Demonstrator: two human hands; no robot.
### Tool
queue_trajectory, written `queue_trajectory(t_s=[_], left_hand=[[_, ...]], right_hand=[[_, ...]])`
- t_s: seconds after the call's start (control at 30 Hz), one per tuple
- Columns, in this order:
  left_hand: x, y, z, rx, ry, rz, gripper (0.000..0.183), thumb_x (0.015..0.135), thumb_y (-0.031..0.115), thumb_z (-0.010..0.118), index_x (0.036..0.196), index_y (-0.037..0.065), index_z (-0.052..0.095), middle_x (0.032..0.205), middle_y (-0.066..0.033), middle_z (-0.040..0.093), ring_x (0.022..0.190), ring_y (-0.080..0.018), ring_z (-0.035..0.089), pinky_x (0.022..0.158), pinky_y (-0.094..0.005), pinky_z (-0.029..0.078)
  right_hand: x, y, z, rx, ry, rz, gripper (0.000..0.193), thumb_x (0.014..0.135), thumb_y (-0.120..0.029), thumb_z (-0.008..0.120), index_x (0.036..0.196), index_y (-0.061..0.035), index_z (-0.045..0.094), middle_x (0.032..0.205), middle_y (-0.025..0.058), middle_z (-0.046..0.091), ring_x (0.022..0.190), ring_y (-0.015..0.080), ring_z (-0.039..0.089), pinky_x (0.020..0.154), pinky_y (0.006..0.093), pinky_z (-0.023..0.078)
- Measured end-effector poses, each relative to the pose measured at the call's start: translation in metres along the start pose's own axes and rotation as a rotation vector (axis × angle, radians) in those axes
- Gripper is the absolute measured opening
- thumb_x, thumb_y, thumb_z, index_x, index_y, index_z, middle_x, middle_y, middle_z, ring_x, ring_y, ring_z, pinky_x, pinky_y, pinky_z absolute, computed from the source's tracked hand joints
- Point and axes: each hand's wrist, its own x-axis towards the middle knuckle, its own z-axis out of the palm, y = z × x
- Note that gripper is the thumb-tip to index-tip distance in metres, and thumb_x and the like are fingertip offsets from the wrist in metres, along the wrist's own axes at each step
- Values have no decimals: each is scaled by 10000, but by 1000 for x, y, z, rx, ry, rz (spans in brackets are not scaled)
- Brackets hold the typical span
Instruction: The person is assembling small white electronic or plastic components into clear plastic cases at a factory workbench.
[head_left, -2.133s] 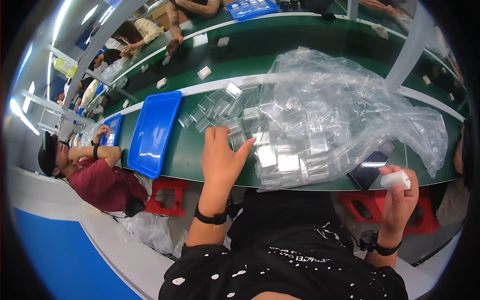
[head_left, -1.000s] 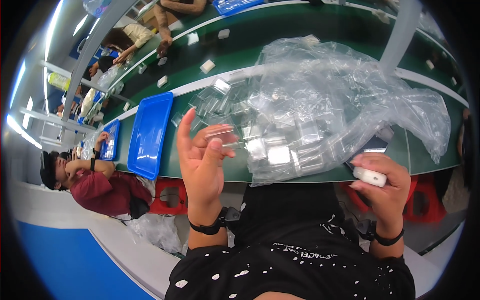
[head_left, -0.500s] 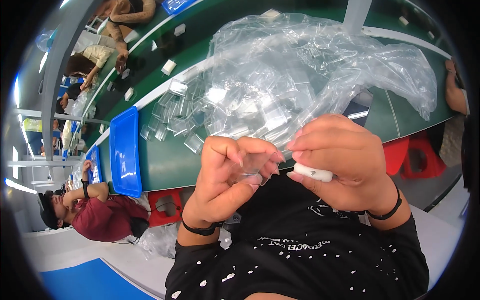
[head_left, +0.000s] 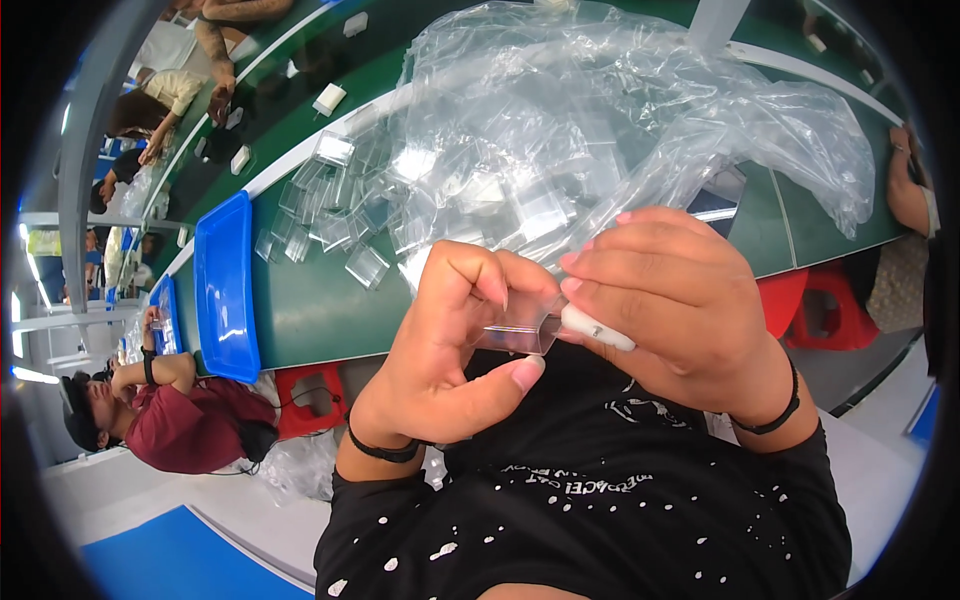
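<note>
My left hand (head_left: 445,350) is closed round a small clear plastic box (head_left: 515,335), thumb along its lower edge and fingers on its upper side. A smooth white oblong piece (head_left: 597,328) with a small dark mark sits in my right hand (head_left: 672,300), between thumb and fingers. The white piece is right at the box's right-hand end; fingers hide whether any of it is inside. Both hands are raised over my lap, in front of the bench edge. Beyond them lies a heap of similar clear boxes (head_left: 335,200) on the green bench (head_left: 310,325).
A large clear plastic bag (head_left: 520,95) with more boxes covers the bench ahead. At the left stands a blue tray (head_left: 228,290). White pieces (head_left: 329,99) lie on the green belt (head_left: 285,120) behind. Co-workers sit at the left; another person's arm (head_left: 908,185) shows at the far right.
The white piece has come leftward to the end of the clear box. My left thumb has straightened along the box, and the whole view has shifted slightly.
</note>
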Motion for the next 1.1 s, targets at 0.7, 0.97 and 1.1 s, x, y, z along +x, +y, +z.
queue_trajectory(t_s=[0.7, 0.97, 1.1], left_hand=[[1, -22, 20, 696, 271, 225, 531, 726, 59, 866, 1070, 45, 463, 1041, -129, 622, 731, -151, 529, 648, -270, 465], [-6, -20, 14, 463, 271, 154, 547, 692, 70, 855, 1075, 28, 467, 1033, -120, 614, 723, -136, 524, 658, -268, 466], [-6, -19, 11, 393, 208, 156, 558, 706, 113, 872, 1084, 28, 469, 1042, -113, 599, 749, -135, 525, 685, -284, 477]], right_hand=[[4, -15, 12, -233, -63, 57, 333, 737, -95, 771, 1053, 0, 728, 1055, 141, 738, 990, 322, 732, 885, 461, 604], [-1, -4, 10, 214, 26, 19, 248, 750, -91, 829, 951, 15, 730, 998, 148, 732, 920, 303, 747, 790, 409, 623], [-3, 0, 15, 196, 53, -58, 189, 768, -83, 810, 916, 9, 737, 977, 141, 731, 863, 304, 752, 741, 397, 628]])
